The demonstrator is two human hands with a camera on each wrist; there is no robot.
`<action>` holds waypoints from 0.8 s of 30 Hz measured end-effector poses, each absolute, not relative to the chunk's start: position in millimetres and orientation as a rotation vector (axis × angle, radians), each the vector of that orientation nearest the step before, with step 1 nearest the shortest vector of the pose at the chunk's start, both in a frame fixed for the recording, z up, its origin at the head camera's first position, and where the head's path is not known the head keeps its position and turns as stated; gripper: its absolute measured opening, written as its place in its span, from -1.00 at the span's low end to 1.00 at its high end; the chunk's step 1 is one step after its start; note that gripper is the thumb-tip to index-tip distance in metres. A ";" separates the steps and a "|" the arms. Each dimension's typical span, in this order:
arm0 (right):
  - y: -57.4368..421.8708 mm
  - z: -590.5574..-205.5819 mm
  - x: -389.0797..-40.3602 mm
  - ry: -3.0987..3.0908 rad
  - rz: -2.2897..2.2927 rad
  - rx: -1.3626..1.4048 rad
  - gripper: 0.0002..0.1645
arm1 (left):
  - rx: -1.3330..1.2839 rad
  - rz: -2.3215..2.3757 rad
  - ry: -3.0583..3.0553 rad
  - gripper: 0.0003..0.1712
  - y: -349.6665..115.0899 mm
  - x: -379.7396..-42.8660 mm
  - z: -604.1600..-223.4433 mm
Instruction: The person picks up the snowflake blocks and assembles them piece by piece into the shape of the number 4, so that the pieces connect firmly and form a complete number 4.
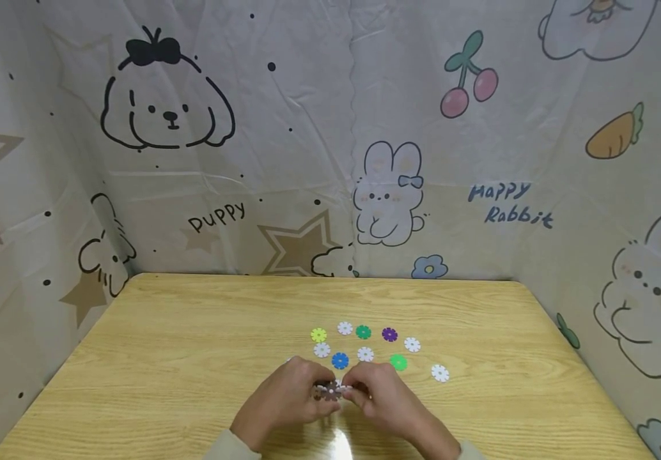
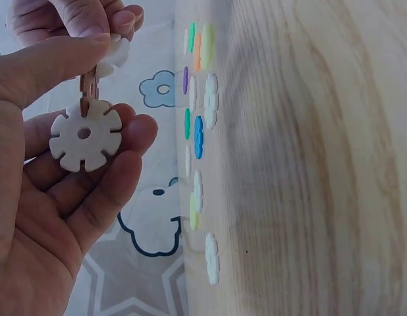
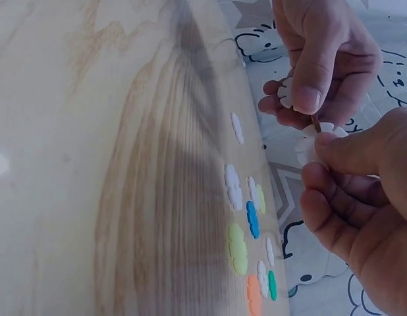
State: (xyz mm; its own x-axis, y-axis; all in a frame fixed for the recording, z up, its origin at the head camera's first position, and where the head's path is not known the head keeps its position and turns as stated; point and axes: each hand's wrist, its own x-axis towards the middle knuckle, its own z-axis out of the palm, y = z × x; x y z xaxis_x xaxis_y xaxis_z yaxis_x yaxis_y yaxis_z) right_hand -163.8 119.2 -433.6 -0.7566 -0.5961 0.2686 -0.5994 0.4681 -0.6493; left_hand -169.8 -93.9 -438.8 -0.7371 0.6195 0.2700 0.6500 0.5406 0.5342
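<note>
Between both hands, above the near part of the table, is a small joined piece of interlocking snowflake discs. My left hand (image 1: 290, 393) pinches it between thumb and fingers, around the brown disc (image 1: 330, 391) and a white disc (image 2: 85, 136) slotted onto its edge. In the left wrist view the brown disc stands edge-on. From the other side, my right hand (image 1: 385, 396) pinches a second white disc (image 3: 310, 149) between thumb and forefinger, right at the brown disc's edge. Fingertips partly cover this white disc.
Loose snowflake discs lie flat beyond the hands on the wooden table (image 1: 192, 358): several white ones, a blue disc (image 1: 340, 361), a purple disc (image 1: 390, 334), a light green disc (image 1: 398, 362) and others. A patterned cloth (image 1: 307, 128) hangs behind the table.
</note>
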 end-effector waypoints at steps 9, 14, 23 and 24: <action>119.1 -432.4 -163.2 -2.666 1.245 1.142 -0.89 | -1.132 -0.919 -2.683 -0.81 -88.3 -169.5 -439.6; 118.7 -430.7 -162.6 -2.666 1.268 1.153 -0.88 | -1.134 -0.931 -2.681 -0.83 -86.8 -169.2 -440.7; 133.2 -430.1 -164.7 -2.643 1.291 1.093 -0.90 | -1.092 -1.016 -2.673 -0.96 -92.8 -170.1 -443.0; 135.9 -430.4 -165.4 -2.649 1.288 1.073 -0.91 | -1.085 -1.020 -2.672 -0.95 -94.4 -170.2 -443.1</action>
